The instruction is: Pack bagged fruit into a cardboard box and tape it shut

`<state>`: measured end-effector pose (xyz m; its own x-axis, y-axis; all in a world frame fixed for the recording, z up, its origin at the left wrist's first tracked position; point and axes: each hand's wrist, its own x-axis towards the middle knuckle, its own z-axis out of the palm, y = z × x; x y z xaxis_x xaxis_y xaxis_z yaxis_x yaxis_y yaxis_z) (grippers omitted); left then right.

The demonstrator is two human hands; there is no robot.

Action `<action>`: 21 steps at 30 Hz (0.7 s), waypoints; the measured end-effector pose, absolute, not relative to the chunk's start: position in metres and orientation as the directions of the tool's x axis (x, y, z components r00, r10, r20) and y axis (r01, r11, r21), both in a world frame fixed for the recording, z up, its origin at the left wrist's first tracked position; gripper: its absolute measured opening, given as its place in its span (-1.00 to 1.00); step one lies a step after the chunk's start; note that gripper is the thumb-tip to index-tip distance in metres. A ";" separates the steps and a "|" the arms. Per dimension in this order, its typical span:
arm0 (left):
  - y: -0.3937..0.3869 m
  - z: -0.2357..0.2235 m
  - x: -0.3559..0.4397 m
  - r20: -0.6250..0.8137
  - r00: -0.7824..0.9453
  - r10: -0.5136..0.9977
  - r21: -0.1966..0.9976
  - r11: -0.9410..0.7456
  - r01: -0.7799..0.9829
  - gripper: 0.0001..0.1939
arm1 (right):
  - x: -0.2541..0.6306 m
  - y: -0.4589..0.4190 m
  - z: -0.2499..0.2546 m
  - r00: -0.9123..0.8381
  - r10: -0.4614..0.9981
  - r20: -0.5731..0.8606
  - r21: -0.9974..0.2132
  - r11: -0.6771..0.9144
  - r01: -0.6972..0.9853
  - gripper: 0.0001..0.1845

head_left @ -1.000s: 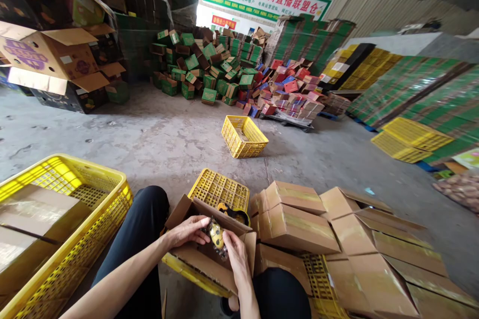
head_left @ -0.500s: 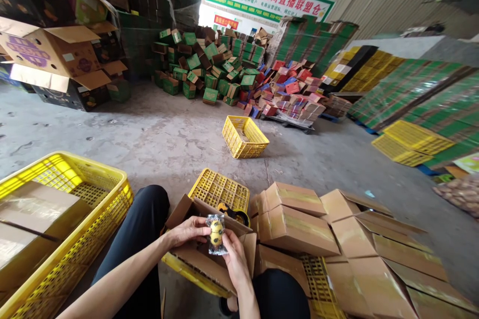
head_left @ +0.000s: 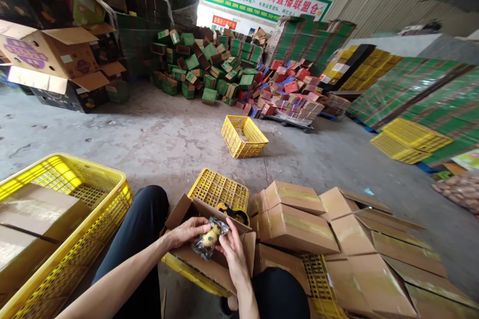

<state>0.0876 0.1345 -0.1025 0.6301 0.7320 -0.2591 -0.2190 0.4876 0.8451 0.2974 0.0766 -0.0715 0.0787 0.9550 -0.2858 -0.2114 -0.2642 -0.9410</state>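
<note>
Plastic packet [head_left: 210, 237] newly tilted.
My left hand [head_left: 190, 232] pinches it; my right hand [head_left: 232, 251], loosely open, steadies it over the carton [head_left: 209, 265].

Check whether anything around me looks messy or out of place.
Yes. Beyond the lone yellow crate, green boxes lie in a jumbled heap, tipped at different angles, and red and blue boxes are heaped beside them. They look odd next to the neatly stacked green bundles on the right.
</note>
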 end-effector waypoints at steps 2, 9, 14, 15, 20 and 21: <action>0.135 -0.104 0.087 -0.259 0.617 0.743 0.860 0.469 -0.204 -0.42 | 0.298 0.075 -0.068 0.092 0.949 -0.300 -0.943 -0.280 -0.180 -0.05; 0.134 -0.095 0.086 -0.253 0.614 0.748 0.869 0.454 -0.194 -0.40 | 0.303 0.078 -0.062 0.050 0.941 -0.334 -0.938 -0.326 -0.120 -0.35; 0.137 -0.097 0.088 -0.280 0.576 0.768 0.820 0.504 -0.273 -0.37 | 0.305 0.079 -0.060 0.148 0.941 -0.303 -0.939 -0.268 -0.217 -0.47; 0.137 -0.098 0.088 -0.282 0.570 0.772 0.816 0.506 -0.282 -0.38 | 0.305 0.079 -0.059 0.151 0.942 -0.298 -0.938 -0.260 -0.229 -0.49; 0.136 -0.099 0.086 -0.273 0.634 0.723 0.800 0.537 -0.268 -0.35 | 0.306 0.081 -0.058 0.166 0.941 -0.294 -0.929 -0.241 -0.279 -0.51; 0.136 -0.099 0.086 -0.271 0.651 0.709 0.801 0.541 -0.255 -0.33 | 0.306 0.081 -0.059 0.175 0.940 -0.293 -0.930 -0.238 -0.282 -0.51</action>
